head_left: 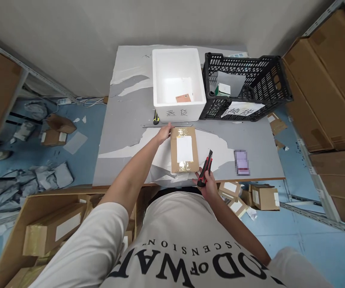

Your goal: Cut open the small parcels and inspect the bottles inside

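A small cardboard box (174, 151) with a white label and shiny tape across its ends lies at the front of the table. My left hand (164, 133) grips its far left corner, with the fingertips partly hidden behind the box. In my right hand (208, 183) is a black and red utility knife (205, 170), its tip pointing away from me. Fingers of that hand also reach the box's near right corner. Just beyond the box stands a white foam bin (179, 107) with handwriting on its front and a small orange-brown card inside.
A black plastic crate (248, 94), right of the bin, holds a small green-white box (222, 89). A yellow-black cutter (156, 117) lies by the bin. A blurred purple item (242, 163) lies at right. An open carton (79, 192) of parcels stands below left; more boxes (265, 197) lie on the floor.
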Available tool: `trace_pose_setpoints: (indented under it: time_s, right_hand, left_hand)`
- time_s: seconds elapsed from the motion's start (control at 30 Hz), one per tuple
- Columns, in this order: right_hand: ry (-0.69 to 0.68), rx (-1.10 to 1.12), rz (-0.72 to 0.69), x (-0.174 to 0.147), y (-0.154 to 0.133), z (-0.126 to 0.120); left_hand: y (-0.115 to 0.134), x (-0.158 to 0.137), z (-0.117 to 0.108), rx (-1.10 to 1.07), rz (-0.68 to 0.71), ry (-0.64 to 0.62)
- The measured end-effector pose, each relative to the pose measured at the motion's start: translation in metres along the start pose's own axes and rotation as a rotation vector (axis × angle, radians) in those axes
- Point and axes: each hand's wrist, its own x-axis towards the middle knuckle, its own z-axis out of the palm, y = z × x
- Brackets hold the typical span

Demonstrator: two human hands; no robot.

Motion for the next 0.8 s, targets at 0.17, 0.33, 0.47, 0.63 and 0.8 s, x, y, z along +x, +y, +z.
trace_pose_setpoints:
  time_s: [0.17,0.33,0.47,0.63,0.8]
  right_hand:
    - [0.041,0.085,-0.021,0.007,-0.004,0.005]
    - [0.021,0.002,-0.061,0.028,-0.032,0.002]
    - [-0.05,-0.121,-0.037,0.066,-0.077,0.008]
    - [-0.173,-0.309,0.002,0.124,-0.133,0.047]
    - [-0.216,-0.5,-0.035,0.155,-0.148,0.087]
  left_hand:
    - [-0.003,0.001,-0.006,-0.019,-0.005,0.046]
    - [-0.004,-0.014,-0.025,-0.057,0.026,0.117]
    - [-0.011,-0.047,-0.042,-0.152,0.049,0.204]
    - [-0.037,-0.098,-0.037,-0.307,0.007,0.488]
    - [-0.067,-0.138,-0.014,-0.457,-0.062,0.571]
